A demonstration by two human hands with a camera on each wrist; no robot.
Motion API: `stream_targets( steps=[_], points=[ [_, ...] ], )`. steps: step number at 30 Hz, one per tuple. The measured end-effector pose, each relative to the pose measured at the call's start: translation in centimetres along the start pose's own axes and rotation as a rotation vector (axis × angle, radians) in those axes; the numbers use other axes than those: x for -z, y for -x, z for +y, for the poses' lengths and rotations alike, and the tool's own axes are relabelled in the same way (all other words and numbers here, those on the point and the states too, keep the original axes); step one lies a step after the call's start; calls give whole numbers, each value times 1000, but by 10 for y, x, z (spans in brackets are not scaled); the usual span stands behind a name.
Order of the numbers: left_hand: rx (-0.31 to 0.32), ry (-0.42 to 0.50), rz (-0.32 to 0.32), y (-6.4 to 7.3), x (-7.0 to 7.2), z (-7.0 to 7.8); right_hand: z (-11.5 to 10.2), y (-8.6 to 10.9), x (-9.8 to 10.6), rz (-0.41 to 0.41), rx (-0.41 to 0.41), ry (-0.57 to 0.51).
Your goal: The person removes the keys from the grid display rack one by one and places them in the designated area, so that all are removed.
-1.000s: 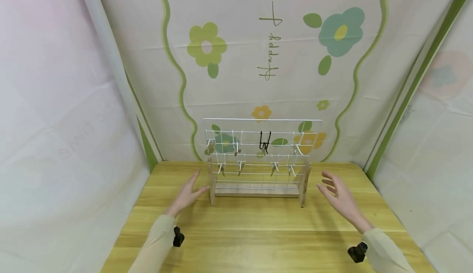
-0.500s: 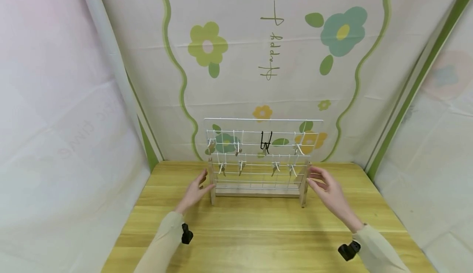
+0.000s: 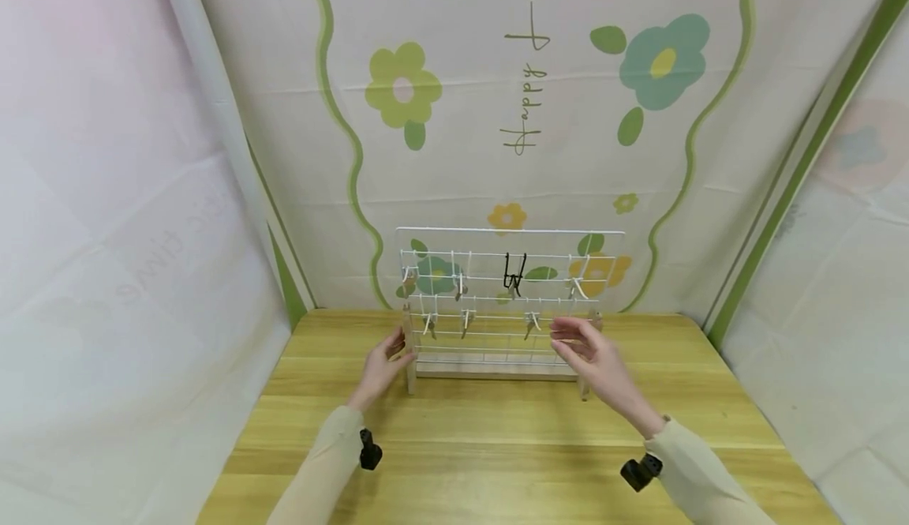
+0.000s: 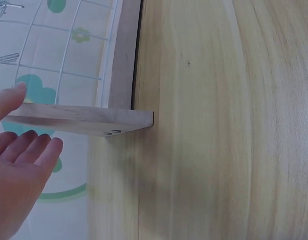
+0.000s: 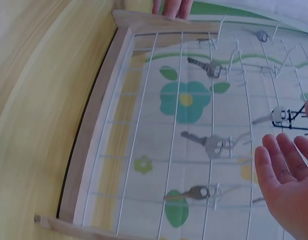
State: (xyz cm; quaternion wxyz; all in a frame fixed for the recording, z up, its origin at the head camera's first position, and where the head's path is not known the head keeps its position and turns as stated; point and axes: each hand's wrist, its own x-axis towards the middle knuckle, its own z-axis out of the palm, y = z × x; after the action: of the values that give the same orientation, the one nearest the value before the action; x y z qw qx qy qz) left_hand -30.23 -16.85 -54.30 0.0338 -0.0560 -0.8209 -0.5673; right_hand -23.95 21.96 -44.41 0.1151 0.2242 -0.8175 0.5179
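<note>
A white wire grid [image 3: 490, 347] in a wooden stand [image 3: 497, 371] stands upright on the table. Several keys [image 5: 214, 145] hang from white hooks [image 3: 577, 286] on it, and another key [image 5: 278, 116] from a black hook [image 3: 513, 276]. My left hand [image 3: 379, 371] is at the left wooden post [image 4: 88, 117], thumb on one side and fingers on the other. In the left wrist view a gap shows between those fingers and the wood. My right hand [image 3: 596, 363] hovers before the grid's lower right part, fingers loosely bent, holding nothing. It hides one lower hook in the head view.
The wooden table [image 3: 483, 462] extends in front of the stand. Behind it hangs a white curtain [image 3: 454, 170] with printed flowers, and curtains flank both sides. A small black camera is strapped to each wrist, the left camera [image 3: 370, 450] and the right camera [image 3: 641, 472].
My right hand has moved left, from beside the right post to the front of the grid. My left hand has moved right to the left post. The rack and keys stay put.
</note>
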Motion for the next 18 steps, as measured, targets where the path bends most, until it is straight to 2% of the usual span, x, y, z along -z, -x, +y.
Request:
stream_targets(
  steps=[9,14,18],
  points=[
    [-15,6,67,0,-6,-3,-12,-19,-32,-21,32,-90],
    [13,19,92,0,-8,-4,-17,-29,-50,-32,46,-95],
    [3,41,105,-1,-11,-5,-22,-35,-63,-45,32,-99]
  ],
)
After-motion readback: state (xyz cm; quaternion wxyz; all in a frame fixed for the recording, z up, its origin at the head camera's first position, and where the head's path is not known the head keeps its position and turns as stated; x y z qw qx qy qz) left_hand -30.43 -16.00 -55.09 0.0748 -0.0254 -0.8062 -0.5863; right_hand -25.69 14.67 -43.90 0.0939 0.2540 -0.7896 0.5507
